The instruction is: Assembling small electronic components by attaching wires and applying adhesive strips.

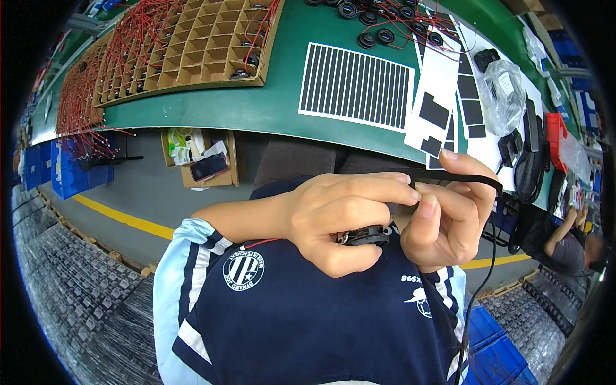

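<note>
In front of my chest, my left hand point(340, 215) is closed round a small round black speaker point(367, 237), and a red wire point(263, 242) trails from under that hand. Its thumb and forefinger tips meet the end of a thin black strip point(459, 176). My right hand point(452, 221) pinches this strip near the same end, fingertips almost touching those of my left. The strip runs over the right fingers and bends down at its far end. My fingers partly hide the speaker.
On the green table point(212, 109) lie a sheet of black strips point(356, 86), white sheets with black patches point(436, 109) and loose speakers point(385, 36). A divided cardboard tray point(186, 54) holds wired speakers. A clear plastic bag point(504, 96) and red bin point(556, 138) are right. Another person point(564, 240) works far right.
</note>
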The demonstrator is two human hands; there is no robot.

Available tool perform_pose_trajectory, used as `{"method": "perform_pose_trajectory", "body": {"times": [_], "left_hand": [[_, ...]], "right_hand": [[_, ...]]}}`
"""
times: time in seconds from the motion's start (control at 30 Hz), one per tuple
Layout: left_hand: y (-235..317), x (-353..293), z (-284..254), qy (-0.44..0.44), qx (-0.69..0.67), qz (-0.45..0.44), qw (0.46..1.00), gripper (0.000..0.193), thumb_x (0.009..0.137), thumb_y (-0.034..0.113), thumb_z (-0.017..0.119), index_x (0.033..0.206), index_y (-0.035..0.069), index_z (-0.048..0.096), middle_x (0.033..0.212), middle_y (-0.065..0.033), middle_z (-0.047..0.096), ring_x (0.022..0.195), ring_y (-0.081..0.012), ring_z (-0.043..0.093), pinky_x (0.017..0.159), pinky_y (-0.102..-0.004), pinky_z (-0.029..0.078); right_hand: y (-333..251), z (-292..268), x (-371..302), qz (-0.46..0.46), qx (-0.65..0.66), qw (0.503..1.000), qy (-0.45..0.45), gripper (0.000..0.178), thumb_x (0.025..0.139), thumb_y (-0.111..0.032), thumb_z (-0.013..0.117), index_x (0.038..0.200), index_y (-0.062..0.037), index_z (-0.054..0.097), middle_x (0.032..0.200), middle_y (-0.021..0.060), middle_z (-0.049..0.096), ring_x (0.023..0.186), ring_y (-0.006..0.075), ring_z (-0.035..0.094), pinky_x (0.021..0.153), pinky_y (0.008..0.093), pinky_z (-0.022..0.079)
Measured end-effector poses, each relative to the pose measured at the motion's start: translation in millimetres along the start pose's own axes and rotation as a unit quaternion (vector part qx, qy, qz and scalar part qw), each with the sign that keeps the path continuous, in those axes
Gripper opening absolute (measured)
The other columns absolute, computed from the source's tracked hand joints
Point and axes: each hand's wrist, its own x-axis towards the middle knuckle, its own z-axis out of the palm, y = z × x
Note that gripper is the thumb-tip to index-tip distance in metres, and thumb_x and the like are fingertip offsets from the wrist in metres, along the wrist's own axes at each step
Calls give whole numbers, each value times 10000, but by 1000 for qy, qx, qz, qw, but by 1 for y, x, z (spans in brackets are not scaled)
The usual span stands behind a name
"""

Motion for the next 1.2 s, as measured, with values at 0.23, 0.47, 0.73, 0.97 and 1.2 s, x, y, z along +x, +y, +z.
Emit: {"method": "perform_pose_trajectory", "body": {"times": [0.23, 0.47, 0.73, 0.97, 1.2], "left_hand": [[2, 1, -1, 4, 6, -4, 1000, 293, 672, 2, 557, 903, 90, 402, 831, -174, 459, 888, -423, 523, 758, -546, 445], [10, 15, -13, -7, -104, -144, 984, 422, 621, -153, 585, 897, 106, 399, 825, -145, 472, 863, -392, 545, 767, -513, 460], [2, 18, -4, 170, -302, -238, 907, 425, 661, -114, 560, 911, 105, 296, 799, -128, 442, 691, -165, 539, 587, -260, 430], [5, 22, -5, 177, -383, -253, 870, 383, 683, -108, 527, 892, 109, 290, 797, -121, 442, 668, -138, 504, 579, -248, 411], [9, 21, -3, 172, -412, -265, 855, 372, 683, -108, 511, 897, 98, 287, 843, -126, 430, 673, -128, 498, 585, -239, 412]], "right_hand": [[6, -4, 4, 11, 42, 998, -46, 105, 692, -80, 588, 788, -36, 586, 968, 148, 571, 849, 224, 492, 733, 303, 380], [14, -5, 7, 24, 100, 993, -61, 76, 704, -82, 561, 756, -27, 568, 996, 176, 503, 918, 248, 480, 787, 333, 357], [13, 1, 5, 38, 165, 984, -62, 118, 650, -71, 625, 734, -30, 552, 1012, 176, 438, 931, 265, 482, 766, 340, 380], [13, 4, 7, 31, 159, 985, -58, 144, 616, -81, 647, 729, -44, 566, 986, 181, 491, 908, 253, 487, 766, 320, 379], [14, -3, 7, 20, 161, 982, -97, 153, 616, -133, 661, 726, -69, 575, 989, 181, 484, 890, 253, 490, 761, 318, 373]]}}
